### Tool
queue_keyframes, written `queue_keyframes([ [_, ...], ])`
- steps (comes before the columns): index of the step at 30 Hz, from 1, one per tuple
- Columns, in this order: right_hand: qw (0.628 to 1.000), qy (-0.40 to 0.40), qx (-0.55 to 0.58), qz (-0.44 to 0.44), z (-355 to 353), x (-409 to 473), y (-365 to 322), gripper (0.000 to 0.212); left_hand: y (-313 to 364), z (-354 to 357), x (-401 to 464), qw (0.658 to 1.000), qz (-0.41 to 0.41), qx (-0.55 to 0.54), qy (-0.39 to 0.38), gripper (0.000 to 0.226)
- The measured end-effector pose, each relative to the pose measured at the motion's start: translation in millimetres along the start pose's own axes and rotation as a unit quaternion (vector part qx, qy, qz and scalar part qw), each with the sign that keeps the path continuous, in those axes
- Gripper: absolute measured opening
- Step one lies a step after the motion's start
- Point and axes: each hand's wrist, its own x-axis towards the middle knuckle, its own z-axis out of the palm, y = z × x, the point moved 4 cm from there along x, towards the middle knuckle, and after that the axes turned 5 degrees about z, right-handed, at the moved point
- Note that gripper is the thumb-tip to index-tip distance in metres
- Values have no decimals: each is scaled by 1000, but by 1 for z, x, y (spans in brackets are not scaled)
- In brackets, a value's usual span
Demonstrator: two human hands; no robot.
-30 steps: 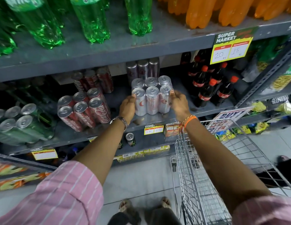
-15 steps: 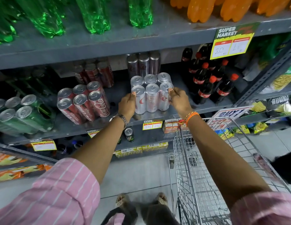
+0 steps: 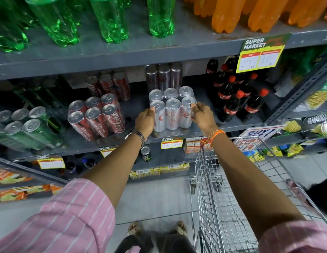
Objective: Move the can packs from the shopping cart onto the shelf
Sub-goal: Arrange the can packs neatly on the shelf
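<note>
A shrink-wrapped pack of silver cans (image 3: 172, 109) stands upright on the grey middle shelf (image 3: 204, 131), near its front edge. My left hand (image 3: 145, 120) presses the pack's left side and my right hand (image 3: 202, 115) grips its right side. Behind it stands another silver can pack (image 3: 163, 76). To the left on the same shelf are a red cola can pack (image 3: 97, 118) and a green can pack (image 3: 25, 128). The wire shopping cart (image 3: 232, 207) stands at the lower right, under my right arm; I see no packs in its visible part.
Dark cola bottles (image 3: 239, 99) with red caps stand right of the silver pack. Green bottles (image 3: 111, 17) and orange bottles (image 3: 250, 11) fill the shelf above. A single small can (image 3: 145, 154) and price tags sit on lower shelves. My feet are on the tiled floor.
Both hands stayed on the silver can pack, which has slid slightly deeper onto the shelf. The view shifted a little as my head moved.
</note>
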Motion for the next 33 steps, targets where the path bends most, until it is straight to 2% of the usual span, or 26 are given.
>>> queue_keyframes([
  [4, 1000, 7, 1, 17, 2, -8, -10, 36, -2, -2, -1, 999, -10, -12, -31, 50],
  [7, 998, 46, -37, -8, 6, -21, -31, 44, 5, -19, -6, 999, 38, 9, -34, 43],
  [10, 980, 146, -96, -92, 20, -42, -64, 56, 14, -63, -16, 989, 141, 31, 11, 40],
  [13, 955, 205, -117, -179, 60, -70, -95, 52, 11, -126, -31, 963, 227, 84, 121, 27],
  [16, 958, 137, -101, -229, 123, -84, -113, 45, -3, -188, -41, 940, 238, 72, 234, 25],
  [22, 980, -31, -92, -172, 215, -81, -119, 37, -50, -248, -32, 941, 130, 86, 301, 37],
  [25, 975, -83, -121, -170, 242, -77, -120, 40, -79, -254, -23, 966, 54, 59, 246, 31],
  [28, 968, -113, -154, -161, 258, -73, -116, 44, -96, -249, -20, 984, 48, 30, 168, 30],
  [33, 976, -113, -123, -142, 256, -73, -100, 46, -112, -248, -11, 992, 11, -73, 102, 30],
])
